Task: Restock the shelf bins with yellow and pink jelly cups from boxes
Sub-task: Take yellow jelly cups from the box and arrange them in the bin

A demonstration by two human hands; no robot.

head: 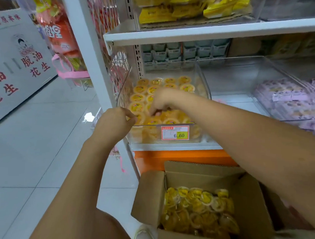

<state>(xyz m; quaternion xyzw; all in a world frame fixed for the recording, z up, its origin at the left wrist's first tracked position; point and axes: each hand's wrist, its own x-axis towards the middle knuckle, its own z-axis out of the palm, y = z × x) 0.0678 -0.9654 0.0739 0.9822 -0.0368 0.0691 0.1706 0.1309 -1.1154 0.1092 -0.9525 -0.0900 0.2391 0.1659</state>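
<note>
right grip (pixel 160 108) pinched among yellow jelly cups (pixel 142 98) in the bin (pixel 205 85).

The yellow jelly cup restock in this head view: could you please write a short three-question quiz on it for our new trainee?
1. True or false: the cardboard box below the shelf still holds yellow jelly cups.
2. Which hand reaches into the clear bin among the yellow cups? A) left hand B) right hand C) neither
3. Fill in: the price tag on the bin's front reads 6.__.

Key
1. True; the open box is still well stocked.
2. B; the right hand is among the cups, fingers curled, while the left hand is at the bin's front left corner.
3. 60.
</note>
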